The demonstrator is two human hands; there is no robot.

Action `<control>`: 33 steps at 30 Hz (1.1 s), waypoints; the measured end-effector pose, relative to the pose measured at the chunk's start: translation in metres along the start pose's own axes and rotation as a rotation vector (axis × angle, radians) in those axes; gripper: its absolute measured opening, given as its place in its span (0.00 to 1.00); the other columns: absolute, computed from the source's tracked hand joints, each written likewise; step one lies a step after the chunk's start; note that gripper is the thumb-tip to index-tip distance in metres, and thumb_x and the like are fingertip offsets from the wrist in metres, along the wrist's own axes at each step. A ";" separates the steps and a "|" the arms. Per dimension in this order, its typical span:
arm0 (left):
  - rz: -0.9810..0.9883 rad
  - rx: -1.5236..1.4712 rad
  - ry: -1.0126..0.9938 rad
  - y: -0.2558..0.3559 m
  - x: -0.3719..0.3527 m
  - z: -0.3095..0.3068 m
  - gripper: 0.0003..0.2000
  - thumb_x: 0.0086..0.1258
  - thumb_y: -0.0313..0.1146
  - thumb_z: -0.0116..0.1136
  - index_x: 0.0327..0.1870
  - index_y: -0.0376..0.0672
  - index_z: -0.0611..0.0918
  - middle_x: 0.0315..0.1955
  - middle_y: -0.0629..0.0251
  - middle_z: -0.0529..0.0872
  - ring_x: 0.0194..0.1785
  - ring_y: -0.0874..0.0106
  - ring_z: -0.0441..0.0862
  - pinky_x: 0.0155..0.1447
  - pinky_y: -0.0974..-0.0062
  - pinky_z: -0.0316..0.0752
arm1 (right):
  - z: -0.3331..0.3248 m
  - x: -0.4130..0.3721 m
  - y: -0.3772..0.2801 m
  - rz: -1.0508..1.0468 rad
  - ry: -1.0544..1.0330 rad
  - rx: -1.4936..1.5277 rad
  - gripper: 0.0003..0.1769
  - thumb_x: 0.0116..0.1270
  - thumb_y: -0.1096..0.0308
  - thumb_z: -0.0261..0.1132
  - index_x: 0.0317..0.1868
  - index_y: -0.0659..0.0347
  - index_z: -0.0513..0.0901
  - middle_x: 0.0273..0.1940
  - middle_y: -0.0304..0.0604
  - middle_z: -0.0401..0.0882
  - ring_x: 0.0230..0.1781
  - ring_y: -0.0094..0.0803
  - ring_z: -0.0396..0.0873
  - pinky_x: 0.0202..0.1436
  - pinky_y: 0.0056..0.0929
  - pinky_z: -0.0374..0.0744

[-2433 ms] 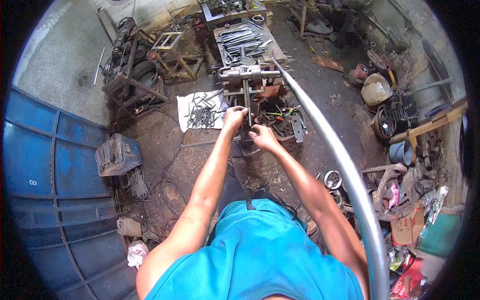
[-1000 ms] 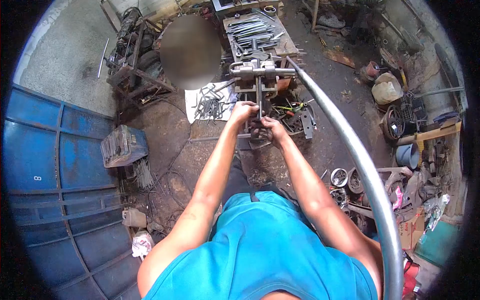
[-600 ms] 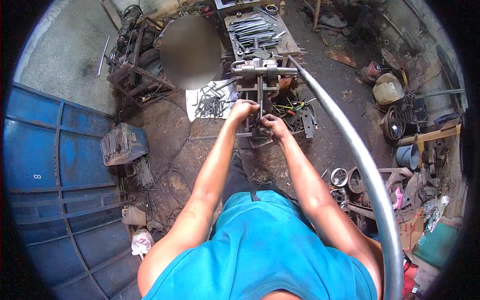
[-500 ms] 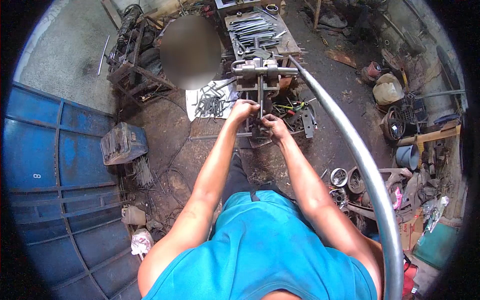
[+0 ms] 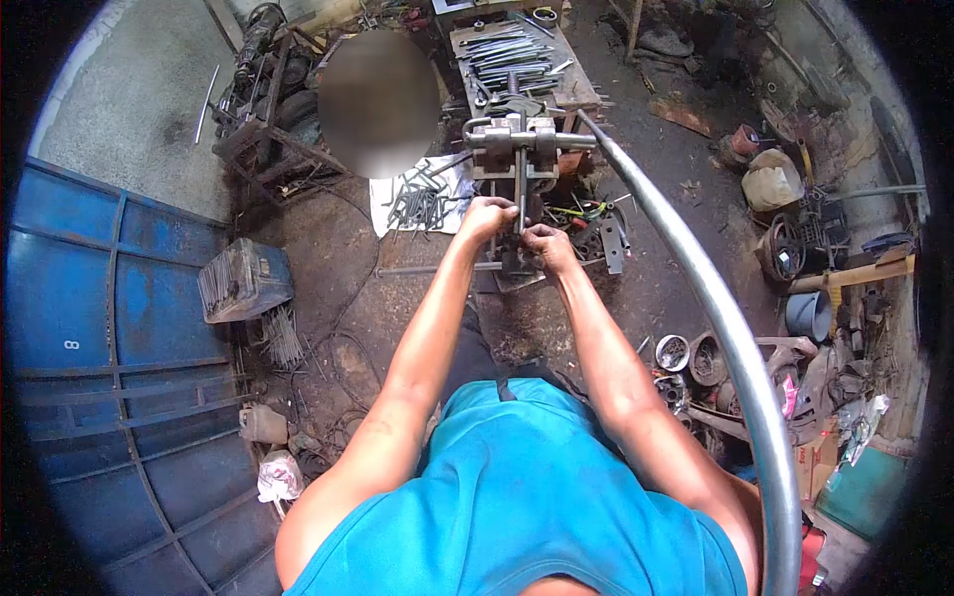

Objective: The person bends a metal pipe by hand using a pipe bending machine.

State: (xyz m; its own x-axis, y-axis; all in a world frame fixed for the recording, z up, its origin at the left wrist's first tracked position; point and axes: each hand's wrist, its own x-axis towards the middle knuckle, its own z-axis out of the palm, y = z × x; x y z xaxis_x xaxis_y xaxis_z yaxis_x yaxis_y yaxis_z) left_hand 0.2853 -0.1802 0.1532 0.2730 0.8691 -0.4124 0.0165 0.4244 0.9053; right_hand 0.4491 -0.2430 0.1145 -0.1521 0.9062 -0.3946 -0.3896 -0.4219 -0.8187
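Observation:
A thin metal rod (image 5: 523,194) runs lengthwise through the metal bending fixture (image 5: 515,149) in front of me. My left hand (image 5: 487,217) is closed around the rod's near part from the left. On the right, my right hand (image 5: 545,244) pinches close to its near end, slightly lower than the left. Attached to the fixture is a long, thick steel pipe (image 5: 711,298), which sweeps down the right side. Left of the fixture, bent rods (image 5: 417,207) lie on a white sheet (image 5: 383,214).
Straight rods (image 5: 507,60) lie on a bench (image 5: 576,84) behind the fixture. A blurred shape (image 5: 378,104) is beyond the sheet. At left stands a blue container (image 5: 268,278) of rods. Tools (image 5: 596,233) and tins (image 5: 673,353) sit on the floor at right.
Both hands keep their hold, with hardly any movement. The view has shifted very slightly.

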 end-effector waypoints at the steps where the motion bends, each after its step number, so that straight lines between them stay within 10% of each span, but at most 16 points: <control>1: 0.004 0.039 0.004 0.003 -0.003 0.001 0.10 0.65 0.28 0.60 0.42 0.31 0.83 0.34 0.58 0.88 0.35 0.71 0.84 0.43 0.74 0.77 | 0.000 0.000 0.000 0.022 0.007 0.027 0.05 0.62 0.69 0.69 0.30 0.61 0.83 0.27 0.34 0.81 0.26 0.21 0.74 0.35 0.21 0.70; 24: -0.021 0.170 0.133 0.037 -0.038 0.024 0.10 0.65 0.31 0.59 0.42 0.35 0.84 0.28 0.66 0.85 0.28 0.76 0.76 0.30 0.74 0.67 | 0.016 -0.004 0.001 -0.314 0.178 -0.387 0.03 0.62 0.75 0.67 0.30 0.65 0.82 0.25 0.30 0.78 0.26 0.18 0.71 0.31 0.21 0.69; 28: 0.024 0.152 0.144 0.031 -0.031 0.023 0.09 0.65 0.25 0.56 0.40 0.28 0.83 0.31 0.55 0.87 0.33 0.69 0.84 0.41 0.73 0.77 | 0.013 -0.002 0.003 -0.321 0.191 -0.433 0.04 0.63 0.73 0.66 0.32 0.65 0.83 0.25 0.31 0.78 0.25 0.18 0.71 0.31 0.22 0.69; 33: 0.041 0.229 0.092 0.008 -0.007 0.008 0.08 0.65 0.30 0.59 0.39 0.35 0.84 0.27 0.67 0.84 0.29 0.77 0.78 0.35 0.76 0.71 | 0.016 -0.003 0.004 -0.341 0.197 -0.471 0.06 0.63 0.71 0.66 0.34 0.66 0.84 0.26 0.32 0.80 0.25 0.19 0.72 0.31 0.22 0.70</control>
State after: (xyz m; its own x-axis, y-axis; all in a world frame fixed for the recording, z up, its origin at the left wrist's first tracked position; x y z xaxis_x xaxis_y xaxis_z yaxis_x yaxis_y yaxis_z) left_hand 0.2912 -0.1848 0.1645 0.1897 0.9083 -0.3728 0.2272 0.3288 0.9167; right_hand 0.4336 -0.2472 0.1187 0.0991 0.9889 -0.1112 0.0635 -0.1178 -0.9910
